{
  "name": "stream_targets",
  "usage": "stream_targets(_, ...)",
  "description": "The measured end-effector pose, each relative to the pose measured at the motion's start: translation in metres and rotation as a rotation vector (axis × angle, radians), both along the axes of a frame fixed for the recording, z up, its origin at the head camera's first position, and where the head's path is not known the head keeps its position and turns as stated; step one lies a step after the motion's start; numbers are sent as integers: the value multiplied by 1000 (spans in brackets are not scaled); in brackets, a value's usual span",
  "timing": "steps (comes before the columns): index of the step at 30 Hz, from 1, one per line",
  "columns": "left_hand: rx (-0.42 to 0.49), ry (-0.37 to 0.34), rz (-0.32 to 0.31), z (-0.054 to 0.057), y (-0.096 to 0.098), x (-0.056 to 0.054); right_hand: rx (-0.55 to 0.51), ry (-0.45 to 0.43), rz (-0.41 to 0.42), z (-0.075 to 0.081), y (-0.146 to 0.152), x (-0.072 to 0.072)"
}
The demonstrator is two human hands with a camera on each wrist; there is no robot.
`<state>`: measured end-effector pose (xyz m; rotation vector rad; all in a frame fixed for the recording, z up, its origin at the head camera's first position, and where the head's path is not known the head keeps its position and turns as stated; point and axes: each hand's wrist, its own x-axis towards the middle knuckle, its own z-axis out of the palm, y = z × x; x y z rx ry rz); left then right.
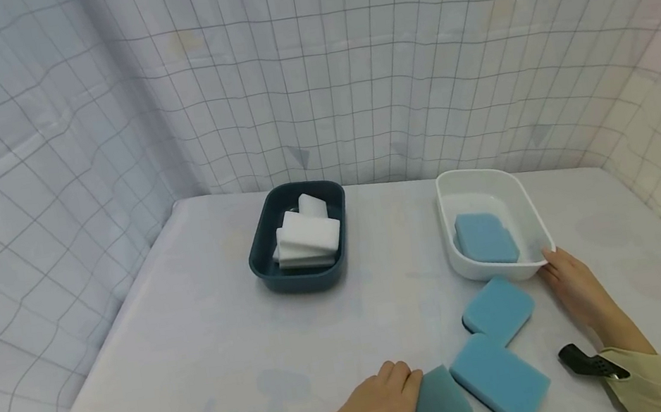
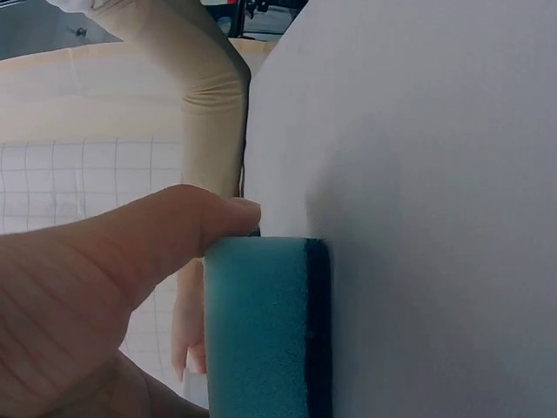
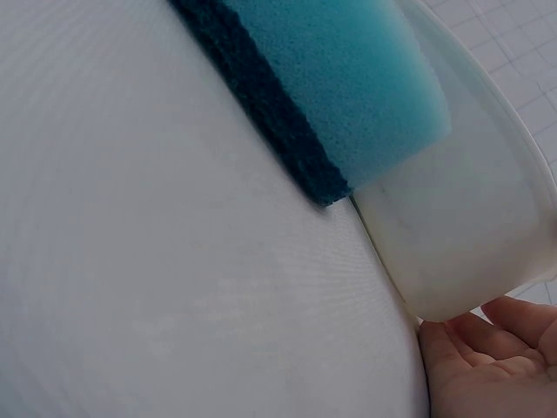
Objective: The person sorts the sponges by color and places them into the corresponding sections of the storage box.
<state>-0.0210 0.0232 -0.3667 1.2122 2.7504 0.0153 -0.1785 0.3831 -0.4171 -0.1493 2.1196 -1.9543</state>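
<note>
My left hand grips a blue sponge on the table near the front edge. In the left wrist view the thumb presses the edge of that sponge, whose dark scouring layer faces the table. Over on the right, my right hand holds the near right corner of a white plastic tub. A blue sponge lies inside the tub, with part of another under it. Two more blue sponges, one by the tub and one nearer, lie touching between the hands.
A dark teal tub stands at the back, left of the white tub, holding several white sponge blocks. White gridded curtains enclose the table's back and sides. A black strap device sits at the right wrist.
</note>
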Motion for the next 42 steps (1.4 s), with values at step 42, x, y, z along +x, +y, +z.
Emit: stream_targets(42,301,-103,12,38,0,-32,17,1,-1,1,0,0)
